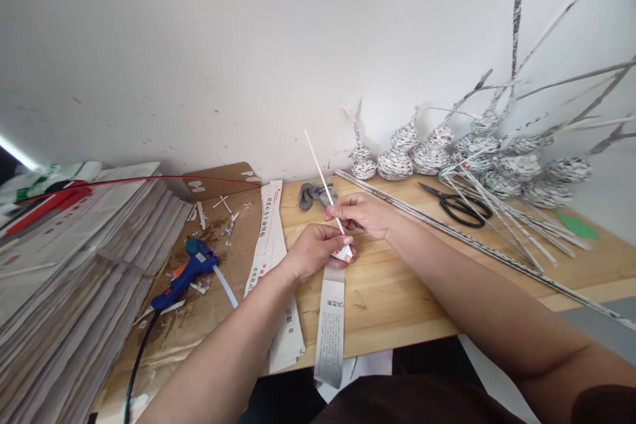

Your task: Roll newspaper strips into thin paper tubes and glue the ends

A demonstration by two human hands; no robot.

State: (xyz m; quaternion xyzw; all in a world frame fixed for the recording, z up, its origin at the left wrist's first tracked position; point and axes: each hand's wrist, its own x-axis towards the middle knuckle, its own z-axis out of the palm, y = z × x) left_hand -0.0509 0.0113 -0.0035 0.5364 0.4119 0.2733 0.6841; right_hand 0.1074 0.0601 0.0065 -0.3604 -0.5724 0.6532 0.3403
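Note:
A thin white rolled stick (pixel 318 171) stands tilted up between my hands, and a newspaper strip (pixel 330 324) runs down from its lower end over the table's front edge. My left hand (pixel 320 248) is closed round the lower end of the stick and the top of the strip. Just above and to the right, my right hand (pixel 355 213) pinches the stick between thumb and fingers. Cut newspaper strips (pixel 271 265) lie in a pile left of my left hand. Behind my hands rests a grey cloth-like bundle (pixel 313 193).
Stacked newspapers (pixel 94 278) fill the left side, beside a blue glue gun (pixel 191 271) on cardboard. Woven paper gourd shapes (pixel 395 162) line the wall at the back right. Black-handled scissors (pixel 464 209), loose paper sticks (pixel 521 225) and long rods (pixel 447 232) lie on the right.

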